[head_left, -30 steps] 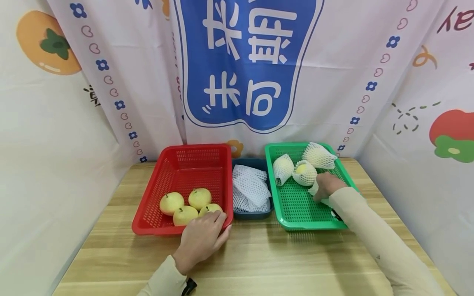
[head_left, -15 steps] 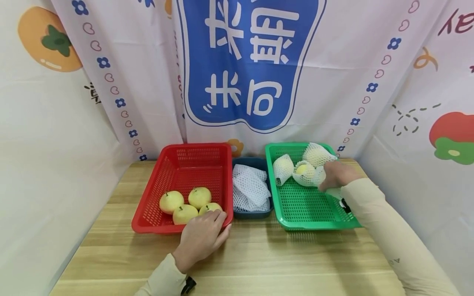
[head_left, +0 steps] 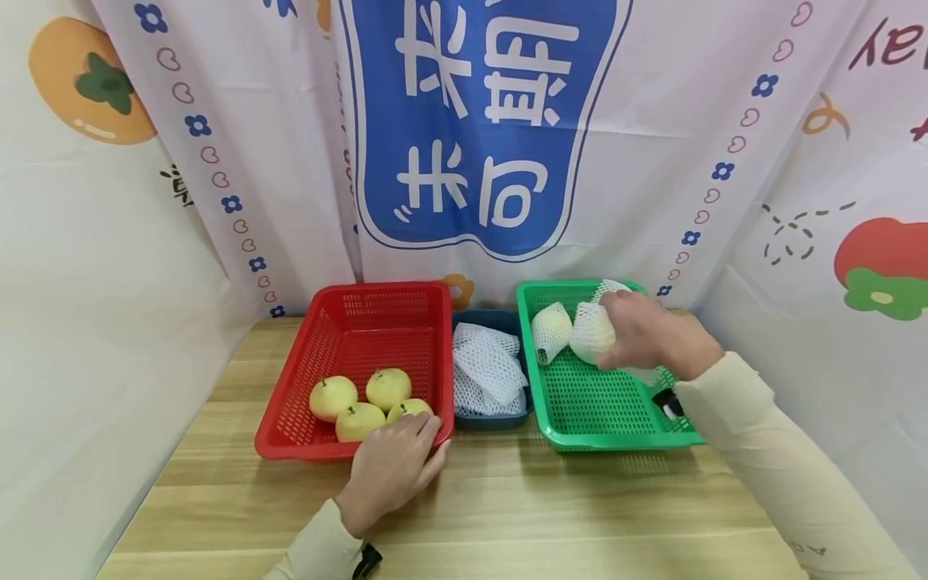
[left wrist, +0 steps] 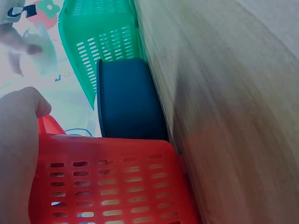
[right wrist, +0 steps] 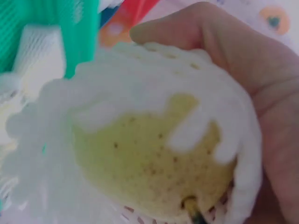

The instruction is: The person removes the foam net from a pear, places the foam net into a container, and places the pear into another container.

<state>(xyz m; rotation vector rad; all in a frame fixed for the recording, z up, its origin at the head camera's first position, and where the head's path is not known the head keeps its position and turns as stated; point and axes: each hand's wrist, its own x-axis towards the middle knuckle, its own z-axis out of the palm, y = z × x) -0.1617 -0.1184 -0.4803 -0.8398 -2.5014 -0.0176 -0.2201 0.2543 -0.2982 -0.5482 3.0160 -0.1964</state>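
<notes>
My left hand (head_left: 395, 463) grips the near right corner of the red basket (head_left: 286, 403), its fingers over the rim. Several bare yellow pears (head_left: 333, 398) lie inside, one partly behind those fingers. My right hand (head_left: 656, 334), slightly blurred, is over the green basket (head_left: 602, 441) and holds a pear in a white foam net (head_left: 591, 334). In the right wrist view that pear (right wrist: 149, 158) shows its speckled skin and stem through the net's open end, the thumb along its side. Another netted pear (head_left: 552, 332) lies at the basket's left; one behind my hand is mostly hidden.
Between the baskets stands a dark blue bin (head_left: 495, 421) with several flat white foam nets (head_left: 493, 366). A printed cloth (head_left: 290, 161) hangs behind and along both sides. The wooden table (head_left: 507, 515) extends in front of the baskets.
My right hand has risen from the green basket's floor, moving right, then back left and up, with the netted pear. My left hand stays on the red basket's rim.
</notes>
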